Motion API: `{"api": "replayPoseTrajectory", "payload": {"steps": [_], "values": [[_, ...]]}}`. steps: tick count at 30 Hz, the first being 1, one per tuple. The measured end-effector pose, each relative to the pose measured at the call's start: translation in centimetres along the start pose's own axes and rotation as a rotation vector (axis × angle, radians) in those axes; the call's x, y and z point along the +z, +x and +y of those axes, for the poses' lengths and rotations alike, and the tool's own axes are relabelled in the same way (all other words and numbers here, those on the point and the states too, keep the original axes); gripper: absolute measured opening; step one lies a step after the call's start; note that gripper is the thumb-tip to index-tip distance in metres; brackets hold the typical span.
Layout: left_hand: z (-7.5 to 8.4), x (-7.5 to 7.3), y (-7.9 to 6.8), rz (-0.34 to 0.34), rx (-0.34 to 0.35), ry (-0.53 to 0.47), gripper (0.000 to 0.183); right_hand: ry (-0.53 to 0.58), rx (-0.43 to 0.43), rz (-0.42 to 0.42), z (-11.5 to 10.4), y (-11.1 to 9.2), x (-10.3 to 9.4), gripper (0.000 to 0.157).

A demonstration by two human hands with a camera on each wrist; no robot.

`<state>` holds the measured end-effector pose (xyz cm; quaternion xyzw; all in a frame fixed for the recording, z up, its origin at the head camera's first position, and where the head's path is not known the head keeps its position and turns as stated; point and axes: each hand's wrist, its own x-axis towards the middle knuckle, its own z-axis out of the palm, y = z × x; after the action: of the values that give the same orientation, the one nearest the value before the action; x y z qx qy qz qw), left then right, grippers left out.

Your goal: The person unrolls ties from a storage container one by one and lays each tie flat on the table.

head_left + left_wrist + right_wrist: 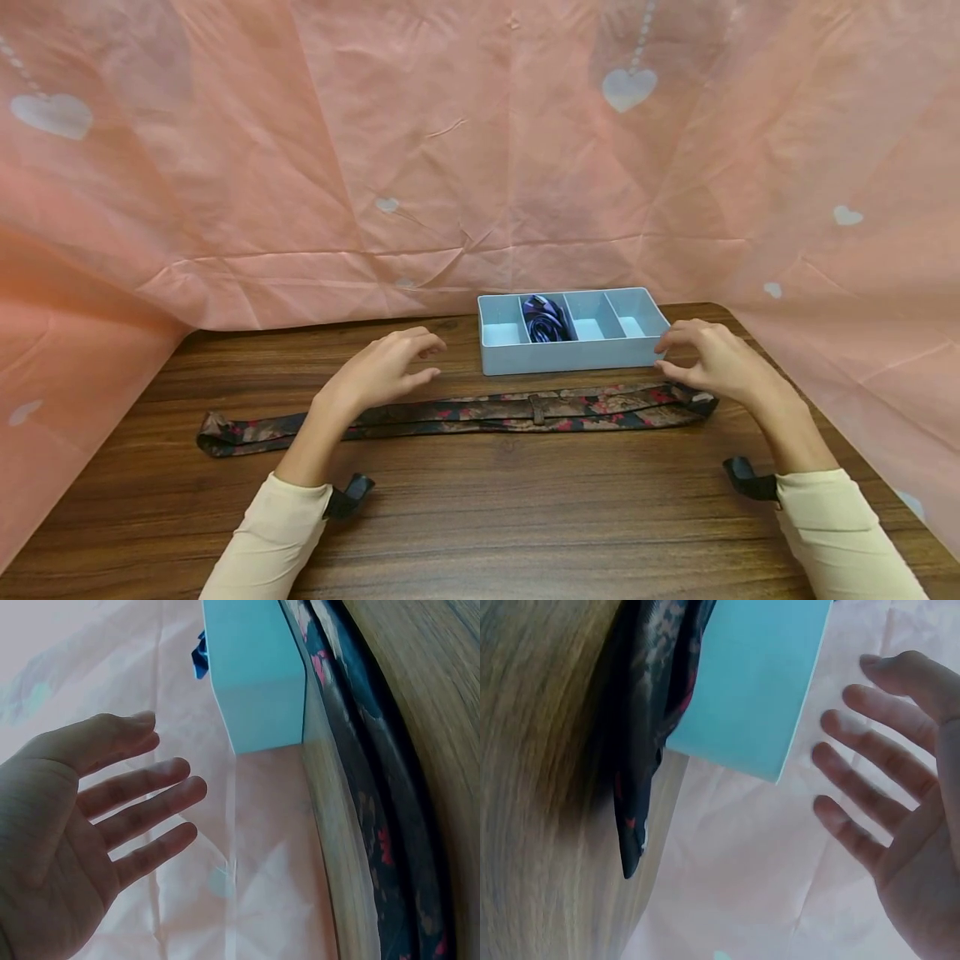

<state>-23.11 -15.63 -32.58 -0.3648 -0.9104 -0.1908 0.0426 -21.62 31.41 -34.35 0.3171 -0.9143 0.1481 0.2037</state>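
Note:
A dark floral necktie (480,413), folded lengthwise into a long strip, lies across the wooden table. Above its left part hovers my left hand (384,365), fingers relaxed and holding nothing. My right hand (711,360) is raised near the tie's right end and the box's right corner, likewise holding nothing; the right wrist view shows its fingers (862,776) spread apart from both. Behind the tie stands a light blue divided box (570,358). One of its compartments, second from the left, contains a rolled blue-purple necktie (546,321); the other compartments hold nothing visible.
Pink cloth (450,167) with white hearts hangs behind the table and along both sides. The wooden table (510,517) extends in front of the floral tie. Black straps with mounts (349,496) sit on both wrists, over pale sleeves.

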Motion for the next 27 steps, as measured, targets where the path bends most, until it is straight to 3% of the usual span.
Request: {"api": "replayPoseTrajectory", "payload": {"steps": [7,13,17,27], "values": [[0.5,0.2,0.5,-0.008,-0.004,-0.006,0.031,-0.055,-0.002,-0.021,-0.5,0.4,0.4,0.043],[0.9,0.5,1.1,-0.021,0.000,-0.007,0.031,-0.015,0.137,-0.156,-1.5,0.5,0.1,0.065],[1.0,0.9,1.5,-0.025,0.015,-0.005,0.031,-0.015,0.192,-0.198,-2.1,0.6,0.1,0.070],[1.7,1.7,3.0,0.012,0.009,0.008,0.030,-0.114,0.142,-0.144,-2.2,0.6,0.9,0.072]]}}
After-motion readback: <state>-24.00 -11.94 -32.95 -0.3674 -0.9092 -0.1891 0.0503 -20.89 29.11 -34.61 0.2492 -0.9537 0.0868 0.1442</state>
